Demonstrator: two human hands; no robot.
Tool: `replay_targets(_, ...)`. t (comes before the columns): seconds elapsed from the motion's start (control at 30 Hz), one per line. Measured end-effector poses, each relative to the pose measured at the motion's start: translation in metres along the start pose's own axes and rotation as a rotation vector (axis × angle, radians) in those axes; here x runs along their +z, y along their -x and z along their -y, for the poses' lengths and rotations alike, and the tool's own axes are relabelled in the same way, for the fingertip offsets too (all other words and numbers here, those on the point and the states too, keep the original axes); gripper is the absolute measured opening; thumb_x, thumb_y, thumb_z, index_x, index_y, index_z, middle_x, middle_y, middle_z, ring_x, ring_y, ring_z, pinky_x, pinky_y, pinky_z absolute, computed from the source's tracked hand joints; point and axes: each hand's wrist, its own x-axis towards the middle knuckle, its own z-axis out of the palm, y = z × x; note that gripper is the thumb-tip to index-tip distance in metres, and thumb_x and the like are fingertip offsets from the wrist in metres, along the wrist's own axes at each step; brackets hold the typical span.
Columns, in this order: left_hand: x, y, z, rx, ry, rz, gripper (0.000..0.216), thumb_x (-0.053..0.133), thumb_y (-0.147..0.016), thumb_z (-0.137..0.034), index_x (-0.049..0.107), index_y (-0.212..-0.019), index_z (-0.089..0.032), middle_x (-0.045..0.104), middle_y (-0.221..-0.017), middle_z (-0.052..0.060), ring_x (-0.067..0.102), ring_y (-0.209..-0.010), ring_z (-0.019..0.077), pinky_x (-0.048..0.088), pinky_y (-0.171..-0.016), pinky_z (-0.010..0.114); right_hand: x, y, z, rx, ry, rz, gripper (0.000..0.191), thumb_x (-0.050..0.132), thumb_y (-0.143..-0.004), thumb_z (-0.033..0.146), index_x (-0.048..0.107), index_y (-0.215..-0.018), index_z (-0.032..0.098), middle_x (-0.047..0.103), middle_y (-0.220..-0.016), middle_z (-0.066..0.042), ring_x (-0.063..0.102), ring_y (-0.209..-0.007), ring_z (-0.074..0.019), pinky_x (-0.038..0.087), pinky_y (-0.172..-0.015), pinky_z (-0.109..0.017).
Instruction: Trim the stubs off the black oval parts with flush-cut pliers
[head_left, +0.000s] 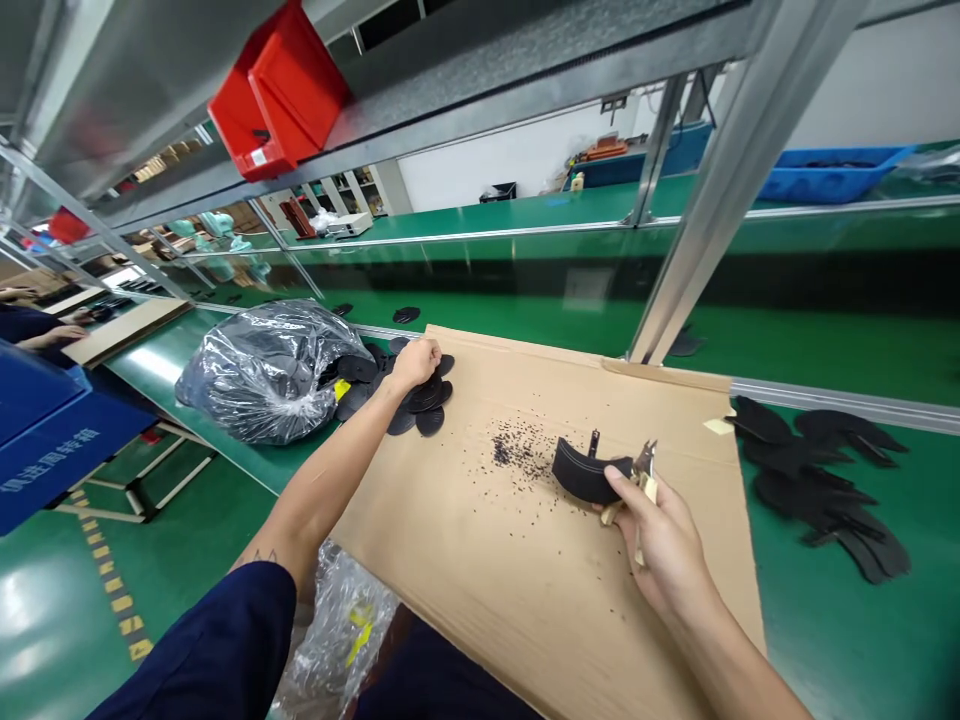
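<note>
Bearing "周转箱", a crate stands left of the nippers.

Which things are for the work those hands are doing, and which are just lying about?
Seem part of the work:
pliers and curved black piece in the right hand
flat black pieces by the left hand
plastic bag beside them
cardboard with scattered black bits

Seem just lying about:
red bin overhead
blue tray behind
blue crate at left
</note>
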Motion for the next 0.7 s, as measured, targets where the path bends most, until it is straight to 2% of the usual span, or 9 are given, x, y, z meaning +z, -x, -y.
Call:
replay_targets(0.1, -0.002, 0.004, -0.010, 0.042, 0.231, -0.076, 0.011, 0.068, -0.077, -0.019, 0.061, -0.084, -0.017, 0.063, -0.080, 0.004, 0.065, -0.086, 0.0195, 0.053, -0.092, 0.038, -0.001, 0.000, -0.001, -0.009, 0.013, -0.001, 0.041, 0.089, -0.063, 0.051, 0.063, -0.074, 0.021, 0.059, -0.069, 0.001, 0.049, -0.056, -0.0122, 0.041, -0.043, -0.023)
replay_targets(0.23, 0.007, 0.019, -0.028, 0.094, 0.565, -0.061, 0.032, 0.067, -0.082, -0.037, 0.060, -0.107, -0.018, 0.064, -0.085, 0.003, 0.066, -0.078, 0.0148, 0.056, -0.085, 0.036, -0.003, -0.002, -0.004, -0.045, 0.050, 0.019, 0.038, 0.086, -0.068, 0.052, 0.063, -0.075, 0.022, 0.059, -0.067, 0.001, 0.047, -0.052, -0.0125, 0.040, -0.043, -0.025)
replay_targets(0.3, 0.018, 0.034, -0.036, 0.104, 0.725, -0.001, 0.033, 0.068, -0.080, -0.039, 0.061, -0.105, -0.019, 0.066, -0.089, 0.005, 0.067, -0.082, 0.0161, 0.057, -0.086, 0.037, -0.003, -0.002, -0.005, -0.056, 0.045, 0.031, 0.037, 0.085, -0.069, 0.051, 0.064, -0.077, 0.023, 0.060, -0.069, 0.001, 0.048, -0.053, -0.0131, 0.040, -0.043, -0.025)
replay_targets(0.4, 0.037, 0.061, -0.044, 0.066, 0.911, 0.098, 0.025, 0.064, -0.082, -0.043, 0.061, -0.091, -0.020, 0.068, -0.092, 0.007, 0.068, -0.085, 0.0185, 0.059, -0.085, 0.038, -0.002, 0.001, -0.005, -0.026, 0.001, 0.011, 0.035, 0.085, -0.067, 0.048, 0.063, -0.077, 0.022, 0.061, -0.070, 0.000, 0.051, -0.056, -0.0134, 0.040, -0.045, -0.025)
replay_targets(0.5, 0.050, 0.090, -0.053, 0.023, 1.088, 0.257, 0.027, 0.060, -0.086, -0.046, 0.058, -0.081, -0.020, 0.066, -0.086, 0.005, 0.067, -0.085, 0.0185, 0.060, -0.080, 0.035, -0.001, 0.006, -0.006, 0.018, 0.022, -0.019, 0.034, 0.083, -0.069, 0.047, 0.065, -0.083, 0.022, 0.063, -0.074, 0.000, 0.056, -0.064, -0.0152, 0.044, -0.050, -0.024)
replay_targets(0.57, 0.056, 0.108, -0.060, 0.073, 1.103, 0.348, 0.023, 0.071, -0.083, -0.040, 0.059, -0.083, -0.020, 0.065, -0.086, 0.002, 0.066, -0.084, 0.0162, 0.059, -0.077, 0.031, -0.001, 0.010, -0.007, 0.049, 0.069, -0.028, 0.034, 0.081, -0.071, 0.048, 0.065, -0.084, 0.022, 0.065, -0.077, -0.001, 0.058, -0.068, -0.0160, 0.047, -0.054, -0.024)
replay_targets(0.63, 0.060, 0.127, -0.069, 0.185, 1.064, 0.378, 0.029, 0.081, -0.077, -0.032, 0.064, -0.098, -0.020, 0.068, -0.094, 0.002, 0.067, -0.089, 0.0150, 0.058, -0.080, 0.027, -0.001, 0.014, -0.008, 0.084, 0.116, -0.020, 0.034, 0.080, -0.072, 0.049, 0.065, -0.085, 0.021, 0.066, -0.079, -0.001, 0.059, -0.069, -0.0159, 0.048, -0.056, -0.024)
replay_targets(0.7, 0.064, 0.147, -0.078, 0.319, 0.998, 0.398, 0.038, 0.082, -0.079, -0.028, 0.065, -0.113, -0.022, 0.070, -0.105, 0.004, 0.069, -0.095, 0.0156, 0.057, -0.084, 0.028, -0.001, 0.018, -0.007, 0.115, 0.159, 0.026, 0.037, 0.079, -0.074, 0.052, 0.066, -0.088, 0.021, 0.066, -0.080, -0.002, 0.058, -0.068, -0.0157, 0.047, -0.056, -0.024)
